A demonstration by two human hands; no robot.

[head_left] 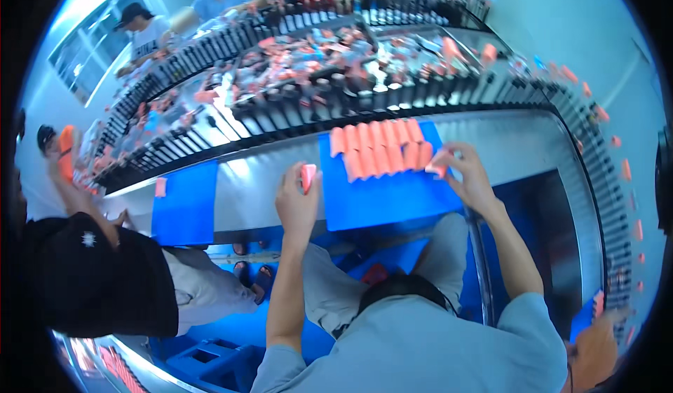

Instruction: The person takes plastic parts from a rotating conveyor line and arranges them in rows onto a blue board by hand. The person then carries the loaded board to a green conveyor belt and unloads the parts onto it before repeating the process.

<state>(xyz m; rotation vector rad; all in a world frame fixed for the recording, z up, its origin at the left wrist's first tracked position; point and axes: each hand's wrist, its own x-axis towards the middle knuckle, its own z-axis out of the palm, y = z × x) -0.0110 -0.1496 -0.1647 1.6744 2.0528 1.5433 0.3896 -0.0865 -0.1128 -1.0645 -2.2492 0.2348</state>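
The left hand pinches one orange tube upright, apart from the rows of orange tubes on the blue mat, where the right hand closes on an end piece.

A long steel workbench curves across the middle of the frame, its top glaring under bright overhead light. Pale blue-white walls rise at the upper right. At the upper left a window with dark frames shows, perhaps onto another room. The floor at the lower left looks blue, with a blue crate standing on it.
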